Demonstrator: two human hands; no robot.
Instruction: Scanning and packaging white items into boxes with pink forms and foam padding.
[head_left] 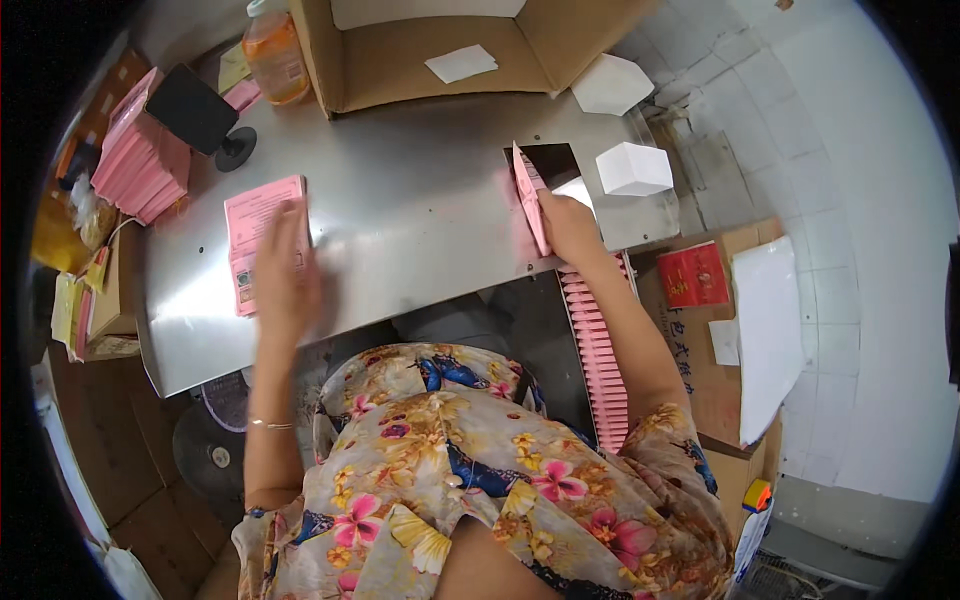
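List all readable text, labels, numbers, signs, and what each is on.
I won't copy printed wording; where it stands:
Pink papers at left hand: too small to read.
Pink piece in right hand: too small.
Red packet: large print.
Cardboard box, right: dark characters.
Orange bottle: label too small.

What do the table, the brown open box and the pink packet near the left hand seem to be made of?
Table: metal, probably steel; smooth grey surface with bright reflections. Box: matte cardboard, judging by its brown, stiff panels. Packet: likely matte paper; flat, printed, without shine.
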